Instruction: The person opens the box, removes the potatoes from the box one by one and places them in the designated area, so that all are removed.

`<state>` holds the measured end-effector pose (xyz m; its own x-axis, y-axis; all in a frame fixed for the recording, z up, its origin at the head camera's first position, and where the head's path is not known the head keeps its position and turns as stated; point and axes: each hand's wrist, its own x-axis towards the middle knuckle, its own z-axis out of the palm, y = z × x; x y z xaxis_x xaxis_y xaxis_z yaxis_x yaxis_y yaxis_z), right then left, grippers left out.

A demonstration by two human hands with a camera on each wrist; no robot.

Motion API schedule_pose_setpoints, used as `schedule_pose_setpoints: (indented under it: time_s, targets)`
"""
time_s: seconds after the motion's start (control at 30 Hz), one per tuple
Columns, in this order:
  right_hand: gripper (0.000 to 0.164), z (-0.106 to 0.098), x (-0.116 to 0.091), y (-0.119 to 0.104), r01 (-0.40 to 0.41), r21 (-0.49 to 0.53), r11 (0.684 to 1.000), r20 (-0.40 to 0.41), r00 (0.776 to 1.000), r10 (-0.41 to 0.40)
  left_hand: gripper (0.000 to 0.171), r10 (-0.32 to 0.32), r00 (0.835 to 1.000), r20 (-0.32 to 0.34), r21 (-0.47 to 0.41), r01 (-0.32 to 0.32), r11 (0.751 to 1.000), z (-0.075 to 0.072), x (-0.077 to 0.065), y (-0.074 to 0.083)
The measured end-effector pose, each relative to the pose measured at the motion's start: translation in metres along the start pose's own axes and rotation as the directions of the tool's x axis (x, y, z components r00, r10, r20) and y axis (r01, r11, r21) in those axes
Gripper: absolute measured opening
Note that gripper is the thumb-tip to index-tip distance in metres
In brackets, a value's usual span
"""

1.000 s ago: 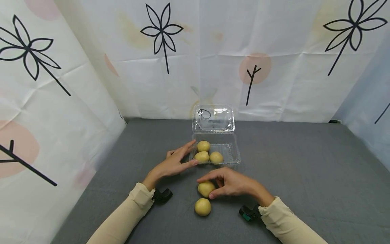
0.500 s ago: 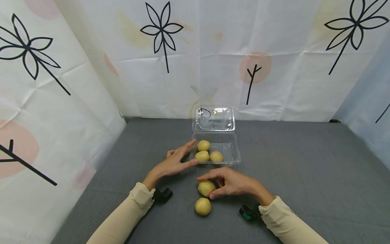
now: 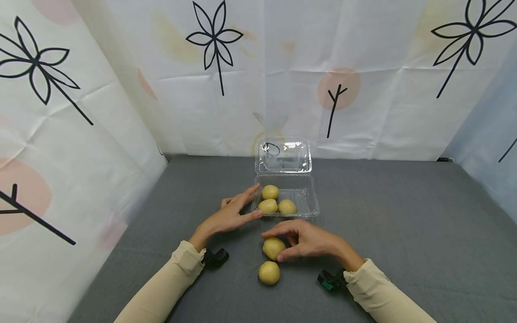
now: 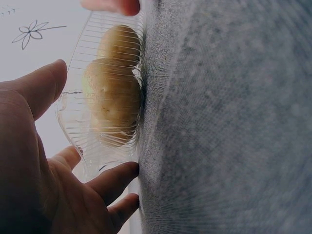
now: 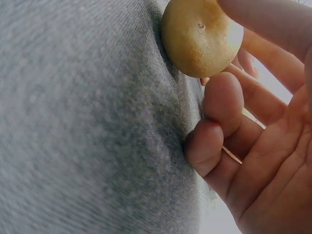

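My right hand [image 3: 307, 240] has its thumb and forefinger curled about a yellow potato [image 3: 273, 248] on the table. In the right wrist view the thumb overlaps a potato [image 5: 197, 36], and the other fingers are bent near the cloth. A second loose potato [image 3: 269, 272] lies just nearer to me. My left hand [image 3: 232, 215] rests with spread fingers at the left side of a clear plastic clamshell box [image 3: 310, 195], its thumb at the front left corner. Three potatoes, including a front-left one [image 3: 268, 206], sit in the box's left and middle part.
The clamshell's lid [image 3: 282, 154] stands raised at the back, close to the patterned white curtain [image 3: 383, 103]. Grey cloth [image 3: 396, 215] covers the table. Each wrist bears a black camera mount, such as the right one [image 3: 331, 279].
Both hands and all the potatoes stay in place. The whole head view shifts very slightly.
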<state>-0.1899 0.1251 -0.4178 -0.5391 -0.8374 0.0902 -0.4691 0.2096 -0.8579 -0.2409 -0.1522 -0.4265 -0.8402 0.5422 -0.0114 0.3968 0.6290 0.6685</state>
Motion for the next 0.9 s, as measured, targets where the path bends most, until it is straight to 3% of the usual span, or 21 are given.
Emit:
schedule_pose_setpoints:
  time_s: [0.13,0.33,0.5,0.73,0.9]
  targets:
    - [0.057,-0.002,0.000,-0.003,0.022,-0.004,1.000,-0.038,0.999,-0.022,0.081,0.002,1.000,0.000,0.007,-0.002,1.000,0.000,0.000,-0.001]
    - [0.054,-0.008,-0.002,-0.008,-0.009,-0.024,1.000,-0.110,0.994,0.006,0.081,-0.001,1.000,-0.003,0.009,0.001,1.000,0.000,0.001,0.000]
    - [0.045,-0.017,-0.006,-0.010,0.011,-0.042,0.999,-0.214,0.977,-0.020,0.082,-0.009,1.000,-0.004,0.010,0.009,1.000,0.000,0.001,0.000]
    - [0.036,-0.027,-0.010,-0.008,0.093,-0.076,0.993,-0.382,0.917,-0.115,0.082,-0.011,1.000,-0.003,0.013,0.011,1.000,0.001,0.001,-0.001]
    - [0.035,-0.033,-0.012,-0.003,0.106,-0.148,0.983,-0.488,0.857,-0.166,0.081,-0.010,1.000,-0.006,0.009,0.011,1.000,0.001,0.001,-0.001]
